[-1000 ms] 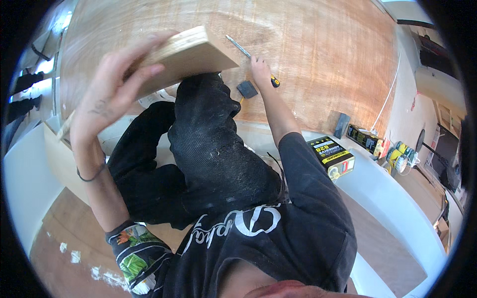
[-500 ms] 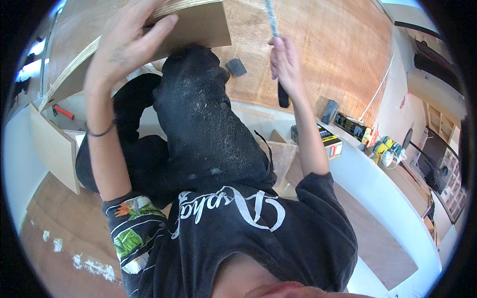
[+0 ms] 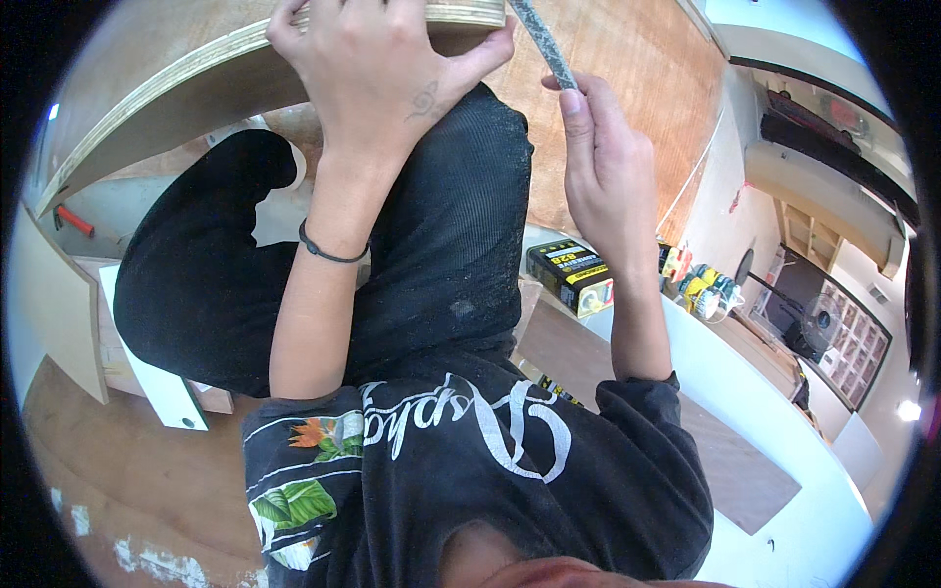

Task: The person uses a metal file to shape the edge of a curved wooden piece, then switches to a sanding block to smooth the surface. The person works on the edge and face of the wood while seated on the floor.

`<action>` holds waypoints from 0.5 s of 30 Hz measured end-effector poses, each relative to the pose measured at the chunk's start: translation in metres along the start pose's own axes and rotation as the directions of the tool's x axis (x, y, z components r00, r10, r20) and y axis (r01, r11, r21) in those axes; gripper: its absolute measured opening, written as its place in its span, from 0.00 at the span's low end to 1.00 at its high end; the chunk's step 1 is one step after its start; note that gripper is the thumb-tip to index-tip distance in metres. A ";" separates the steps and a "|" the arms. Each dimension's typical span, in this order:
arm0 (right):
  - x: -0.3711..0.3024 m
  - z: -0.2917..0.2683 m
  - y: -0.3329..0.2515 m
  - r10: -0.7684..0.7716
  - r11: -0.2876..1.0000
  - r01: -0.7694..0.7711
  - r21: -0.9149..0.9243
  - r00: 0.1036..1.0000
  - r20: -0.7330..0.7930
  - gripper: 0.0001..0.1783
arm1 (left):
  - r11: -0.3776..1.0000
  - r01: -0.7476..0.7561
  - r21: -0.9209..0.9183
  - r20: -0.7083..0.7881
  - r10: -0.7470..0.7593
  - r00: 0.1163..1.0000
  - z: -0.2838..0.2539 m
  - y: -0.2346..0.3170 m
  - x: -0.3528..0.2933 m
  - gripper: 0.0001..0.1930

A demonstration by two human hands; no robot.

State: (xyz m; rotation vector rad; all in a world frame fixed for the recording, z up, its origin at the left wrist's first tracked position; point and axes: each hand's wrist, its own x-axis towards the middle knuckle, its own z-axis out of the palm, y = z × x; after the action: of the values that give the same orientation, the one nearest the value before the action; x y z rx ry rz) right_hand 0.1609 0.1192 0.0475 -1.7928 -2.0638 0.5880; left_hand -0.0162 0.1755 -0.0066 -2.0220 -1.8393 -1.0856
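A pale plywood panel with a layered edge (image 3: 211, 103) curves across the upper left, above my bent legs in black trousers. My left hand (image 3: 377, 78) is closed over its right end, the fingers across the top edge and the thumb stretched to the right along the end. In my right hand (image 3: 608, 162) is a grey, dusty file (image 3: 542, 41). The thumb lies along it, and its handle is hidden by the palm. It slants up and left, close beside the panel's end; whether the two touch I cannot tell.
A black and yellow box (image 3: 571, 274) stands right of my knee. A red-handled tool (image 3: 74, 220) lies at the far left, near a white strip (image 3: 157, 363). A large wooden sheet (image 3: 642, 73) rises behind. Bottles (image 3: 708, 291) and a fan (image 3: 816, 321) are at right.
My left hand has moved right and taken hold of the panel's end. My right hand has turned, and the file now leans left toward that end. My legs have shifted.
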 end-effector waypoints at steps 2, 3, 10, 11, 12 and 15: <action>-0.001 0.004 -0.002 -0.029 0.997 0.028 -0.068 0.999 -0.021 0.12 | 0.999 0.018 -0.041 -0.023 -0.019 1.000 0.002 0.001 -0.004 0.32; -0.003 0.005 -0.003 -0.044 0.994 0.040 -0.102 0.999 -0.029 0.12 | 0.999 0.027 -0.040 0.004 -0.027 1.000 0.003 0.000 -0.007 0.32; -0.019 0.012 -0.005 -0.069 0.970 0.052 -0.237 0.996 -0.065 0.13 | 0.999 0.021 -0.050 -0.034 -0.023 0.999 0.004 -0.003 -0.011 0.35; -0.020 0.013 -0.005 -0.053 0.970 0.037 -0.239 0.997 -0.060 0.12 | 0.999 0.003 -0.054 -0.084 -0.007 0.996 0.004 -0.002 -0.012 0.36; -0.021 0.014 -0.007 -0.036 0.971 0.021 -0.238 0.998 -0.056 0.11 | 0.998 0.011 -0.056 -0.072 -0.015 0.997 0.004 -0.002 -0.012 0.36; -0.016 0.016 -0.012 -0.053 0.984 0.041 -0.173 0.997 -0.064 0.10 | 0.999 0.023 -0.046 -0.021 -0.024 0.999 0.003 -0.001 -0.015 0.35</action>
State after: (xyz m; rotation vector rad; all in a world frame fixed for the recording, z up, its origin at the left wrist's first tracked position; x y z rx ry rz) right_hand 0.1447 0.1006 0.0406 -1.8237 -2.1607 0.3398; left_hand -0.0149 0.1654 -0.0184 -2.0105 -1.8481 -1.1620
